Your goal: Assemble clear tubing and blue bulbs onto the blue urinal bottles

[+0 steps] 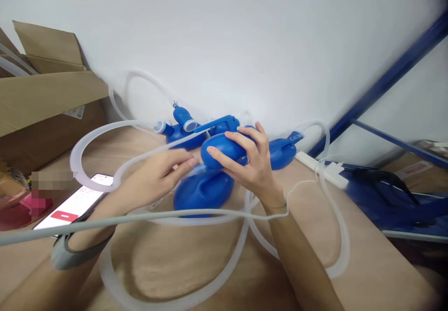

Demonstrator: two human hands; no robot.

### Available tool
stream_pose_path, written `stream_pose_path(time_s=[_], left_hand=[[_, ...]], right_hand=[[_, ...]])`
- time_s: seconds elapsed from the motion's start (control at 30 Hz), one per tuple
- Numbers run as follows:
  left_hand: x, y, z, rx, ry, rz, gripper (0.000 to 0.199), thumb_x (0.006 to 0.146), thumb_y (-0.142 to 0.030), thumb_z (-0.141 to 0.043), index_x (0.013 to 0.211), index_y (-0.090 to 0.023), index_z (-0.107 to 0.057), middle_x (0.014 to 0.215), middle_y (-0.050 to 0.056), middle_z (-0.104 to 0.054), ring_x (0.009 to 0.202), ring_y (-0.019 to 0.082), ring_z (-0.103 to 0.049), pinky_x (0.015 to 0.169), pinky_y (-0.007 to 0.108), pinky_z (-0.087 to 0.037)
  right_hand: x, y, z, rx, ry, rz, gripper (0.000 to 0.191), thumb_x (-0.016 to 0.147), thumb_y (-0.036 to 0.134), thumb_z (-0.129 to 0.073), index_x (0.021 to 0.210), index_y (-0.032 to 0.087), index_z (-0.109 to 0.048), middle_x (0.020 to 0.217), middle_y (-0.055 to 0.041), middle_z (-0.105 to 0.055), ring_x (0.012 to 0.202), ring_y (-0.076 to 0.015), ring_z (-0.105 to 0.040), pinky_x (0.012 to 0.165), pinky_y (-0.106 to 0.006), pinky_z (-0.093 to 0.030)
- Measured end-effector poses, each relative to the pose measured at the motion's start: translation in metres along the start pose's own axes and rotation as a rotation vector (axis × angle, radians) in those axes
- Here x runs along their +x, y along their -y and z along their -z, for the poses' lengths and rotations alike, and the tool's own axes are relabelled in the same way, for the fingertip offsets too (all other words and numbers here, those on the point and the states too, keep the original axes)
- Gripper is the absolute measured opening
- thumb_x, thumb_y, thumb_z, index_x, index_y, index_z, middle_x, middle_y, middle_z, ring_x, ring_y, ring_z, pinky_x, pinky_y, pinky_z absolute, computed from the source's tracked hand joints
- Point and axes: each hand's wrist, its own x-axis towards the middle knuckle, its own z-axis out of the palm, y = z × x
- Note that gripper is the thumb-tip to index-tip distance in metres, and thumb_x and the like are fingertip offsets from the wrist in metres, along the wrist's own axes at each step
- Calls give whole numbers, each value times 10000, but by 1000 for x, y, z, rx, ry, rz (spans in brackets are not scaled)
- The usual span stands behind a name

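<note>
My right hand (254, 159) is wrapped round the top of a blue plastic squeeze bulb (220, 150), apparently part of a hand siphon pump. On the bulb's left side, the thumb and index finger of my left hand (171, 171) are pinched together at a small wire hose clamp (198, 161), partly hidden by the fingertips. A short translucent piece shows just below them. Under the held bulb lies a larger blue bulb (203, 194) with a dented side. Behind are a blue bulb with a nozzle (282, 152) and a smaller blue bulb (182, 115) with a clear cap.
Translucent hoses (341, 236) loop over the wooden table (168, 250). A grey-white cable (196, 213) crosses in front. A lit phone (75, 201) lies left, below an open cardboard box (52, 106). A white power strip (322, 169) and blue metal frame (385, 82) are right.
</note>
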Motion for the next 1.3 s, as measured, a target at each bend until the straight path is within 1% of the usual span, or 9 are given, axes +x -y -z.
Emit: stream_pose_path(time_s=[0.13,0.23,0.4,0.57,0.73,0.9,1.13,1.2,1.3], left_hand=[[1,0,-3,-98,12,71,464,1062,-616,-482,996,-216,-709,922,20,-724,816,194,-655,691,294,-514],[4,5,-5,-135,41,7,416,1077,-559,-468,931,-219,-658,835,-1,-654,752,174,-595,665,289,-482],[10,12,-4,-167,72,-63,384,1065,-494,-501,837,-204,-607,785,-12,-590,702,150,-522,643,280,-435],[9,13,-3,-100,90,-44,363,1066,-483,-509,888,-198,-645,814,2,-644,710,159,-549,636,287,-414],[10,9,1,-64,158,-145,348,1073,-436,-495,871,-193,-641,807,-3,-648,699,152,-548,656,281,-412],[8,4,5,28,226,-198,329,1057,-361,-465,826,-195,-630,821,5,-652,728,162,-572,687,284,-420],[7,32,8,36,302,-79,432,1072,-539,-486,923,-216,-732,896,18,-745,753,179,-654,696,284,-479],[5,32,6,95,231,-60,442,1068,-568,-483,1121,-229,-761,1117,52,-785,931,225,-717,814,313,-547],[-2,17,-6,305,-45,-101,473,1097,-428,-399,1452,-233,-644,1382,108,-727,1233,301,-689,1069,434,-537]], right_hand=[[1,-2,4,7,-63,79,593,945,220,-811,1451,467,-625,1419,-45,-629,1365,-313,-560,1184,-576,-521],[0,-5,2,20,-70,109,556,945,210,-811,1420,447,-646,1417,-49,-627,1371,-304,-555,1181,-565,-527],[-3,-15,-1,38,2,86,601,961,248,-795,1460,523,-604,1433,-15,-642,1350,-298,-567,1169,-567,-520],[-3,-25,2,127,113,128,504,997,399,-748,1487,373,-633,1404,-104,-660,1306,-321,-550,1108,-569,-554],[0,-24,8,153,200,131,494,1015,283,-721,1490,392,-637,1457,-86,-661,1386,-325,-506,1164,-601,-506],[3,-19,8,187,297,172,521,1012,237,-723,1507,364,-622,1505,-83,-637,1432,-317,-486,1169,-526,-521],[-1,-26,11,74,234,75,492,1029,215,-687,1461,446,-637,1484,-39,-661,1432,-295,-508,1163,-525,-503],[0,-23,10,64,266,72,487,1020,277,-709,1478,426,-635,1474,-73,-668,1395,-322,-521,1129,-543,-498],[4,-11,5,9,306,58,537,1006,370,-729,1530,383,-608,1444,-126,-677,1324,-354,-543,1086,-567,-464]])
